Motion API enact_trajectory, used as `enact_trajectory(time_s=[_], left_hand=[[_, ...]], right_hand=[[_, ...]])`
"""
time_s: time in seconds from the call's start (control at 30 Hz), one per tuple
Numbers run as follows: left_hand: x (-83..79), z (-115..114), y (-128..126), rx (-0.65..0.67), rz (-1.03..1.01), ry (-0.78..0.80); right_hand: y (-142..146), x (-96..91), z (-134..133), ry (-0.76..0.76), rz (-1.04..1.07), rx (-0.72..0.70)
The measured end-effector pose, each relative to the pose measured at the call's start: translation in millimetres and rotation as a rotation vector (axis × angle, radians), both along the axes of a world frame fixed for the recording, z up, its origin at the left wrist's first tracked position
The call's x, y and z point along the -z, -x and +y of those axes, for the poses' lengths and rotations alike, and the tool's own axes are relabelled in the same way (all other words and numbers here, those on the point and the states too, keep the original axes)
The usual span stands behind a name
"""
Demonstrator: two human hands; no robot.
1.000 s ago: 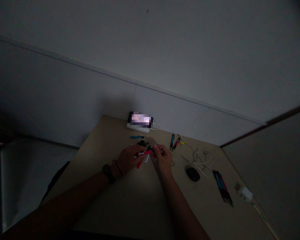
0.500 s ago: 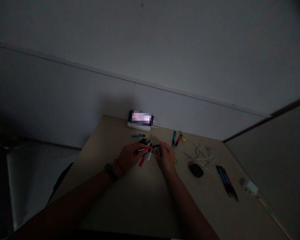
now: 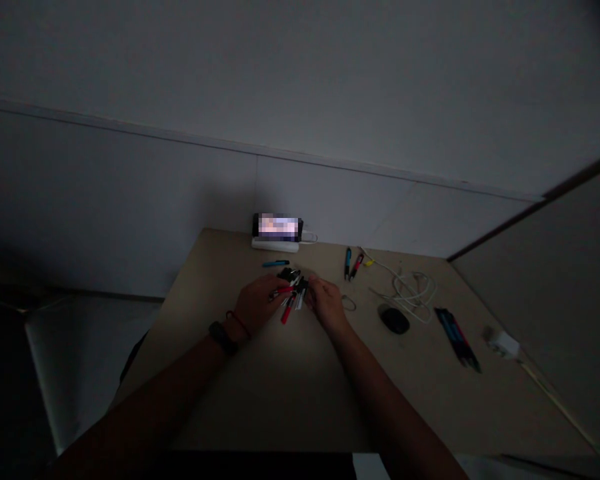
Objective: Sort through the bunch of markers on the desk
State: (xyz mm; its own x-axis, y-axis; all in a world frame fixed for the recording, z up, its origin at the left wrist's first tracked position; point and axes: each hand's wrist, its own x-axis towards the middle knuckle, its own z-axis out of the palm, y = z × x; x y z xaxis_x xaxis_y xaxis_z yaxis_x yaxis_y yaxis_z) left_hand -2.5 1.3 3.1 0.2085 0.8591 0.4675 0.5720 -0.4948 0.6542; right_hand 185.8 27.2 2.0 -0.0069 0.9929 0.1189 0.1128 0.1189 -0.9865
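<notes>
A red and black pen (image 3: 283, 290) lies level between my two hands. My left hand (image 3: 257, 304) is closed around its red barrel. At the pen's black end, the fingertips of my right hand (image 3: 327, 301) are pinched together; the dim light hides the exact grip. Just under the pen is a small heap of loose pen parts: a red barrel (image 3: 286, 314), pale thin pieces (image 3: 299, 302) and black pieces (image 3: 286, 273). Behind the heap lies a blue pen barrel (image 3: 275, 264).
A lit phone (image 3: 278, 227) leans on a white block (image 3: 275, 245) by the wall. To the right are a blue pen (image 3: 348, 264), a red pen (image 3: 357, 267), a coiled white cable (image 3: 414, 297), a black mouse (image 3: 395, 320), a row of pens (image 3: 457, 339) and a white plug (image 3: 503, 343).
My right hand has shifted slightly toward my left, and the pen between them shows less of its length. The whole view has tilted a little.
</notes>
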Motion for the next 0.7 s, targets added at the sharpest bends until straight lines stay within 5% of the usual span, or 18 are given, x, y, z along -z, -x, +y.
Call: enact_trajectory(time_s=[0.7], left_hand=[[4.0,-4.3,-5.3,-0.001,0.126,0.01]], right_hand=[[4.1,0.1,-3.8,0.07,-0.016,-0.115]])
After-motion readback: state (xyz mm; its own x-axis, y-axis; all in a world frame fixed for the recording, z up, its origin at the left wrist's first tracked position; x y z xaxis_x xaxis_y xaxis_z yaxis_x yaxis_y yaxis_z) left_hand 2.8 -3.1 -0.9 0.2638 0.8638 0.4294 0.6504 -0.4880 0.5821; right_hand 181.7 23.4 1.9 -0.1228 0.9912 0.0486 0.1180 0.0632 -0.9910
